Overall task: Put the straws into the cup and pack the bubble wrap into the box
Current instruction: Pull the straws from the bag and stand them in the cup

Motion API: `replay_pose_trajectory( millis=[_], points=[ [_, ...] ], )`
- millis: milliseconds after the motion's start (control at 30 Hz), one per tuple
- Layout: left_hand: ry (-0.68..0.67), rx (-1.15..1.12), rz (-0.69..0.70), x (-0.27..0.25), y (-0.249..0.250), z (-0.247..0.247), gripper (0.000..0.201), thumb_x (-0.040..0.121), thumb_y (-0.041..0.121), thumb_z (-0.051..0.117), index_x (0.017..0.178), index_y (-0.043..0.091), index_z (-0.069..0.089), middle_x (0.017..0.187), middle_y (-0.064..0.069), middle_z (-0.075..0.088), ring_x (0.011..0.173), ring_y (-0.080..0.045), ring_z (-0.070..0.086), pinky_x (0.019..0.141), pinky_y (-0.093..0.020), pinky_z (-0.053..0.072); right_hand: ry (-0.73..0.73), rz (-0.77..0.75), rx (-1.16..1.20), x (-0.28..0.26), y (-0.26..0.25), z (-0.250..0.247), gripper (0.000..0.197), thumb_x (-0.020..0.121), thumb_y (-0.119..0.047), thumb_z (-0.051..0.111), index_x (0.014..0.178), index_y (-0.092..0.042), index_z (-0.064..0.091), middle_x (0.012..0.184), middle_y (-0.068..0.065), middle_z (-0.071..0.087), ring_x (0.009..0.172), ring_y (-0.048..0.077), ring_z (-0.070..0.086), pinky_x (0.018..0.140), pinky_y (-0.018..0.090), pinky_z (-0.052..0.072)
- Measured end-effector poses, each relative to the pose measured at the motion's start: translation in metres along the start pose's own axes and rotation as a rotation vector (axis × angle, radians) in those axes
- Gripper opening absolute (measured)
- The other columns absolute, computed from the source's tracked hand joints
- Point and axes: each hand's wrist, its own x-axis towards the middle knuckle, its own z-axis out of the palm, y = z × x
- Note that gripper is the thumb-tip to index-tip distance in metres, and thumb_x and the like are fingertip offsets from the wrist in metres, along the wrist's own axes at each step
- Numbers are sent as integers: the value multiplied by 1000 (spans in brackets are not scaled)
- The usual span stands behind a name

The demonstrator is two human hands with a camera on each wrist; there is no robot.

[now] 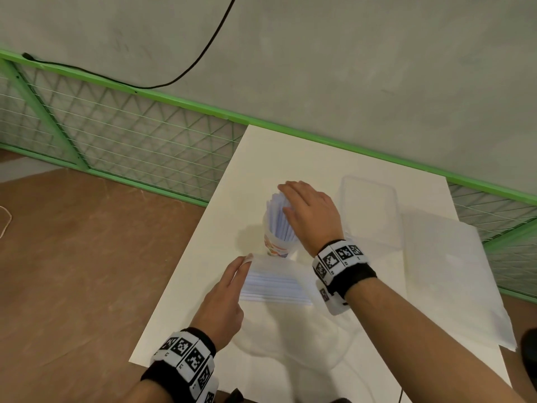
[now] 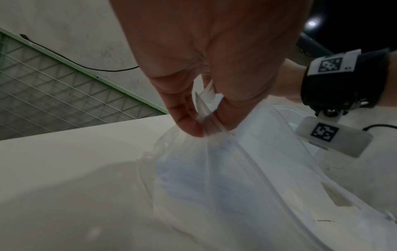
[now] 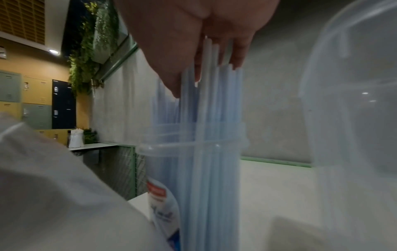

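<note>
Now your right hand (image 1: 312,213) rests straight, loosely spread fingers on straws (image 1: 279,219) standing in the cup (image 1: 276,245), mid-table. Your left hand (image 1: 223,298) pinches the bag (image 1: 276,283) nearer you. Box (image 1: 370,210) right.

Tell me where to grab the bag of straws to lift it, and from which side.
Pinch the bag of straws at its loose open edge on the left, where the left hand already pinches it. The film is free there; the straws fill the rest.

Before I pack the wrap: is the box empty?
Empty, it seems: the clear box shows only table through it; bubble wrap lies beside it.
</note>
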Motion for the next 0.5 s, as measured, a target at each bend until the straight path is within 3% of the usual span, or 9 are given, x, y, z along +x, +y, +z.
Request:
replay_pose_trajectory(
  millis=[100, 233, 400, 500],
  points=[
    [-6, 14, -10, 0, -1, 1, 98, 73, -14, 47, 152, 37, 17, 156, 25, 9, 87, -12, 54, 84, -28, 51, -58, -55, -29, -12, 6, 3, 40, 97, -21, 52, 137, -16, 53, 141, 1, 54, 132, 27, 48, 100, 43, 44],
    [-7, 16, -7, 0, 2, 0, 97, 75, -13, 47, 152, 37, 16, 156, 25, 9, 91, -15, 55, 85, -27, 50, -155, -78, -54, -26, -1, 2, 53, 101, -42, 25, 147, -20, 39, 153, -6, 39, 145, 22, 30, 112, 43, 26],
    [-11, 16, -5, 1, 3, 1, 98, 74, -13, 46, 152, 38, 15, 156, 25, 9, 90, -16, 56, 85, -29, 51, -59, -20, 86, -19, -15, -3, 61, 98, -48, 32, 153, -24, 23, 161, -9, 19, 149, 18, 18, 115, 35, 15],
    [-9, 35, 1, 0, 3, 1, 99, 74, -12, 46, 153, 38, 13, 156, 23, 9, 92, -17, 57, 83, -27, 50, -124, -82, 17, -17, -24, 3, 54, 98, -43, 35, 149, -23, 37, 156, -7, 34, 145, 21, 29, 113, 39, 19]
  ],
)
